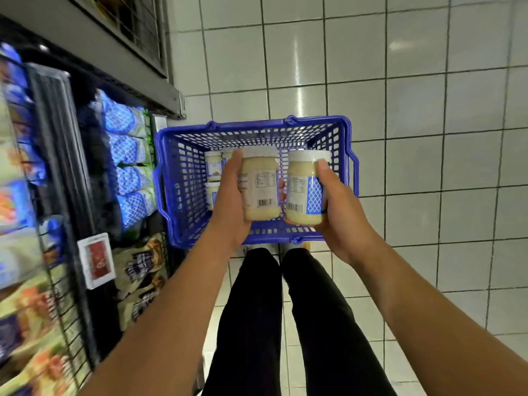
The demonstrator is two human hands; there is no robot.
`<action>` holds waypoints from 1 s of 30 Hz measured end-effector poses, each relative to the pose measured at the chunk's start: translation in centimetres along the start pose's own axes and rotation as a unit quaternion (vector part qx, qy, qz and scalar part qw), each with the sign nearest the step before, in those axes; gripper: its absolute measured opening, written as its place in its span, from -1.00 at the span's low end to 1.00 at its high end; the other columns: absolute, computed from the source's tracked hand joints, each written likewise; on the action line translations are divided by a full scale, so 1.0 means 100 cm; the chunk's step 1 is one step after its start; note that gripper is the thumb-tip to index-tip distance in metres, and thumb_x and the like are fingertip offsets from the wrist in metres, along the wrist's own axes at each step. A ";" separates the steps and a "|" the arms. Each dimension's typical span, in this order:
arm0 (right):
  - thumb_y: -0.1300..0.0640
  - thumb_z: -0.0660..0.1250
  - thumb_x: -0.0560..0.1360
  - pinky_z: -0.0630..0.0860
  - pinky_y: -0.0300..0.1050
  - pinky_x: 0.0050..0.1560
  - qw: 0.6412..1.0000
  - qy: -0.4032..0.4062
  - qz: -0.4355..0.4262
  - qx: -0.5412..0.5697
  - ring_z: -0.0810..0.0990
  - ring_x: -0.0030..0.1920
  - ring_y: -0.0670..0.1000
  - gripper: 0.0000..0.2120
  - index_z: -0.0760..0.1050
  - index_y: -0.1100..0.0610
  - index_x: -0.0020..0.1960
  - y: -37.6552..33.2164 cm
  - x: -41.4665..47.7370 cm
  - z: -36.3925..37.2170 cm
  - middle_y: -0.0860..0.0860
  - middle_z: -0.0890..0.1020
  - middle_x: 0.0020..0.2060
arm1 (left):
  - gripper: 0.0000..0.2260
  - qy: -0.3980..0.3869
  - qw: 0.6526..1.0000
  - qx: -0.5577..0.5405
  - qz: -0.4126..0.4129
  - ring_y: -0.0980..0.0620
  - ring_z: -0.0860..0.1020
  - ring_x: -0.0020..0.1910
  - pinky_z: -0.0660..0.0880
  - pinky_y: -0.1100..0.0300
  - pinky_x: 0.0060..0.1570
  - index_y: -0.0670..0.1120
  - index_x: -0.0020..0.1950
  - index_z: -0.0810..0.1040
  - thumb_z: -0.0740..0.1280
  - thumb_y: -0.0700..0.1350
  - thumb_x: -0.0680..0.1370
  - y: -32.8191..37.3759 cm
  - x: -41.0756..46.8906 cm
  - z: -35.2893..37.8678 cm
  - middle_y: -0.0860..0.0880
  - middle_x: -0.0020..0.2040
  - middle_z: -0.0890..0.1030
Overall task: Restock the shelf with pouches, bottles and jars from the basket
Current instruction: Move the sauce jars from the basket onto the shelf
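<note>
Jar [261, 187] gripped in your left hand [228, 201], second jar [304, 190] in your right hand [340, 212], both above basket [183, 178]: one apiece, likely to shelve two per trip.

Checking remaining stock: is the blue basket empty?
Not empty: several white-lidded jars sit inside the basket, at its left side.

Glossy tiled floor [414, 81], perforated plastic basket [183, 178], black wire shelf [57, 252].
</note>
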State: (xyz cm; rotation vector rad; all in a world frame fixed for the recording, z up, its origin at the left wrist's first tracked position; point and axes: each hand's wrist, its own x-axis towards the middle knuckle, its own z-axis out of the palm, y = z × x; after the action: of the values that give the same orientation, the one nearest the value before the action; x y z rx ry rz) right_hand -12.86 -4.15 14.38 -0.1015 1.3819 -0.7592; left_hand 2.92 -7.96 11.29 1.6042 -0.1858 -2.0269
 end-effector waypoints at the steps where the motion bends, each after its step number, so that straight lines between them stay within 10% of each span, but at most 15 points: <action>1: -0.17 0.13 0.65 0.66 0.17 0.05 1.000 0.007 -0.007 0.000 0.72 0.03 0.11 -0.61 0.63 0.03 0.16 -0.010 -0.014 0.007 0.10 0.74 0.03 | -0.36 -0.002 1.000 -0.008 -0.002 -0.17 0.61 0.10 0.63 -0.10 -0.02 -0.13 0.36 0.55 0.24 0.31 0.48 0.012 -0.017 0.004 -0.26 0.22 0.61; 14: -0.31 0.19 0.45 0.65 0.12 -0.06 0.994 -0.033 -0.095 -0.041 0.74 -0.09 0.09 -0.60 0.72 -0.13 -0.12 -0.129 -0.181 0.087 0.07 0.75 -0.08 | -0.39 -0.085 0.993 -0.049 0.071 -0.11 0.63 -0.22 0.58 0.08 -0.20 -0.16 0.18 0.60 0.06 0.31 0.58 0.137 -0.205 0.041 -0.18 -0.12 0.66; 30: -0.31 0.20 0.46 0.55 0.39 0.16 0.949 -0.190 -0.153 -0.200 0.70 0.05 0.24 -0.44 0.61 0.09 0.16 -0.199 -0.298 0.132 0.15 0.73 0.00 | -0.49 -0.012 0.960 -0.100 0.262 -0.09 0.67 -0.18 0.61 0.03 -0.19 -0.02 0.03 0.71 0.13 0.30 0.55 0.156 -0.363 0.050 -0.14 -0.12 0.70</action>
State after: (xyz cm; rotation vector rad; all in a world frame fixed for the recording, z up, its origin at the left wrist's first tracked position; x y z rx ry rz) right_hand -9.18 -8.04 52.22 -0.7606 1.1402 -0.6588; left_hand 8.54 -4.36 50.59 1.2431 -0.3608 -1.5981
